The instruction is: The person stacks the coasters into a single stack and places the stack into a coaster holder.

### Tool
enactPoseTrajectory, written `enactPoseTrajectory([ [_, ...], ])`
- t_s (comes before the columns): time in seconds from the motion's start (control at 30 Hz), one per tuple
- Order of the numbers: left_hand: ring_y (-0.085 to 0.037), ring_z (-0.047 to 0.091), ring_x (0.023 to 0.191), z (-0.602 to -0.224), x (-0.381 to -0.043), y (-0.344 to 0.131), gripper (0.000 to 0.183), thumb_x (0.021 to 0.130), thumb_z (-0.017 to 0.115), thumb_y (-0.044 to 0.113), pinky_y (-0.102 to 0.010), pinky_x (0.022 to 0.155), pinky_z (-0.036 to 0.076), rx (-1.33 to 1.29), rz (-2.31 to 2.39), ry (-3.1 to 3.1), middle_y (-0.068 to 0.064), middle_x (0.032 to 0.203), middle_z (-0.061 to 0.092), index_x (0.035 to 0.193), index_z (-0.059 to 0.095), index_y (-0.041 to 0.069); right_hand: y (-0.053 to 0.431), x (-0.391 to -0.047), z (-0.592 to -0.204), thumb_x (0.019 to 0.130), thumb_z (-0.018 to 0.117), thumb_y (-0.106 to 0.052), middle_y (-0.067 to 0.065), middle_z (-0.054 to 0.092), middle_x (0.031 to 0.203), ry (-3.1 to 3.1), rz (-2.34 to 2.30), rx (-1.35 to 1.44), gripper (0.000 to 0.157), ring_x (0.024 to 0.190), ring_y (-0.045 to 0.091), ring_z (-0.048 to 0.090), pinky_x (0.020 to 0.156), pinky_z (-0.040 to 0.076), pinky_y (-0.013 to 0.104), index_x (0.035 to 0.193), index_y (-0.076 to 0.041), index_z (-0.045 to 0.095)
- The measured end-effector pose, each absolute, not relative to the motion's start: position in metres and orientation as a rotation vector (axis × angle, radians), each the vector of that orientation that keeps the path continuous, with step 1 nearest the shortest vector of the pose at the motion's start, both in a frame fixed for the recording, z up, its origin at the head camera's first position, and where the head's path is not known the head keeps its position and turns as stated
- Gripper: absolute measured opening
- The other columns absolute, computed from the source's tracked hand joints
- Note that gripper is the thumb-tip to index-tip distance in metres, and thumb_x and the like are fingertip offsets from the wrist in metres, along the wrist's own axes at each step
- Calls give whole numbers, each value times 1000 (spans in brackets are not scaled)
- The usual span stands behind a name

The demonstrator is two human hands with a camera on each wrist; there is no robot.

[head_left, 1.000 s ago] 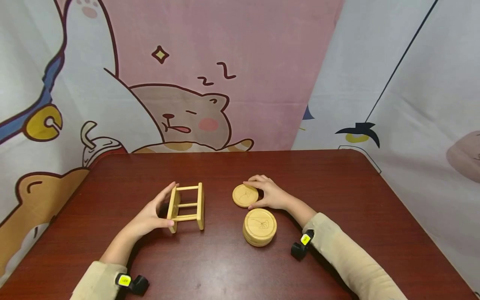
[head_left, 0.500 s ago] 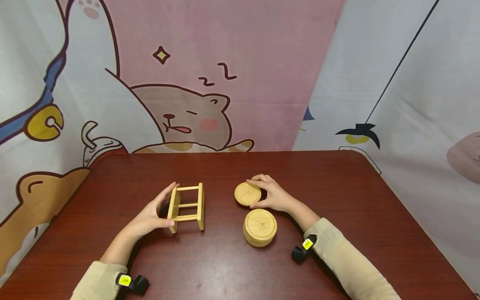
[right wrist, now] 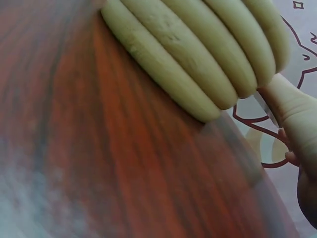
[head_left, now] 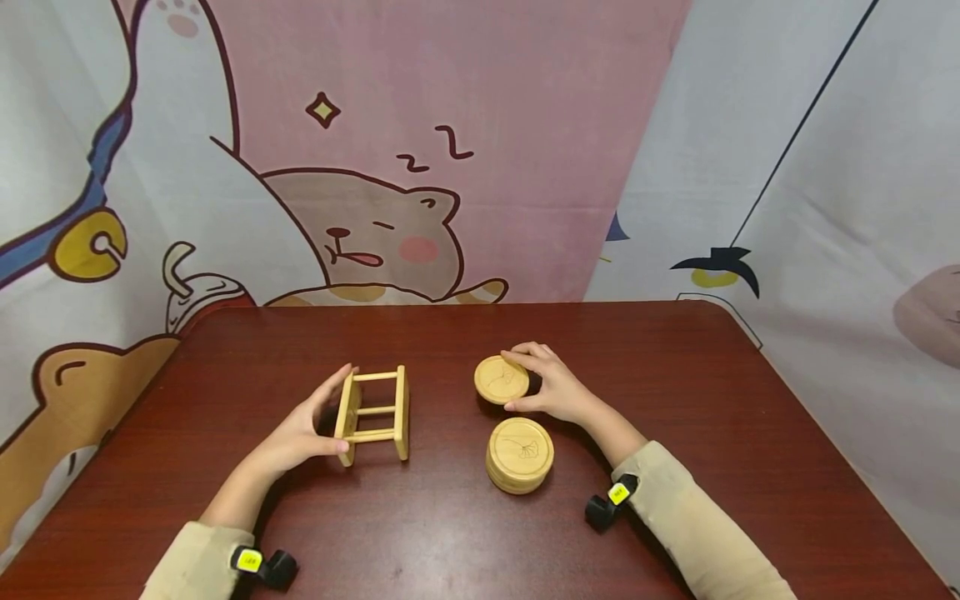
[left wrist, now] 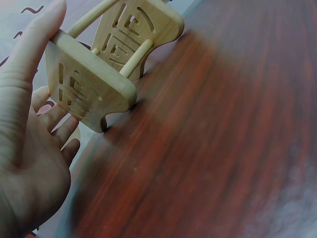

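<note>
My left hand (head_left: 298,433) grips the near side panel of a pale wooden coaster rack (head_left: 401,412), thumb at one end and fingers at the other. In the left wrist view the rack (left wrist: 116,91) shows cut-out slots and round rods joining its two panels. Between thumb and fingers, my right hand (head_left: 553,387) holds a round wooden coaster (head_left: 495,382) with an engraved leaf design, a dark shadow showing beneath it. Just in front stands a stack of matching coasters (head_left: 519,450). That stack (right wrist: 173,54) covers most of the held coaster in the right wrist view.
The dark red-brown table (head_left: 420,533) reflects light near its front. Behind it hangs a cloth backdrop (head_left: 555,150) with cartoon animals. A small black camera (head_left: 600,510) sits at the right cuff and another camera (head_left: 277,570) at the left cuff.
My right hand has shifted slightly right and away from me with the coaster, whose shadow below has become more visible. The left hand, rack and stack stay put.
</note>
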State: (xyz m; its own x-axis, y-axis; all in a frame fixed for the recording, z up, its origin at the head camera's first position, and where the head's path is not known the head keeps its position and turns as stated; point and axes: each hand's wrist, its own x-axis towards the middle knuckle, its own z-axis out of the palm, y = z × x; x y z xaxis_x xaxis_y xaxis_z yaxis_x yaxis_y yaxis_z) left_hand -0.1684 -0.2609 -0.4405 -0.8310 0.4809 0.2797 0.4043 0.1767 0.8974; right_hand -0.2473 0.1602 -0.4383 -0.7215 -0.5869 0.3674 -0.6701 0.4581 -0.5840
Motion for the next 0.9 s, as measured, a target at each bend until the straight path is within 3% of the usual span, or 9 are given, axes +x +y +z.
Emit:
enactPoseTrajectory([
  [0.2,-36,34,130,-440,-168,-261,104,70,78,2,-19,101,26,887,1756,2365,-29,151,21,154,17,8,166,-245,-430,69,87,-30,5,50,126,-2570,1146,1067,79,116,25,41,95,35,51,136,-3,53],
  [0.43,-28,35,130,-442,-169,-263,104,70,79,5,-18,101,26,875,1760,2372,-26,152,22,154,19,18,169,-241,-421,68,88,-27,6,50,126,-2547,1158,1044,79,117,25,40,95,34,51,135,-2,54],
  [0.6,-34,34,130,-443,-169,-262,104,70,79,4,-18,101,27,882,1763,2366,-27,152,21,154,19,18,170,-232,-415,69,87,-29,5,50,126,-2539,1163,1057,79,117,25,40,94,35,51,136,-6,54],
  [0.9,-35,35,129,-441,-169,-262,104,70,79,4,-19,100,28,888,1761,2363,-28,151,22,154,18,14,171,-216,-407,65,89,-27,5,51,123,-2482,1145,1088,79,110,23,43,90,36,47,133,-3,56],
])
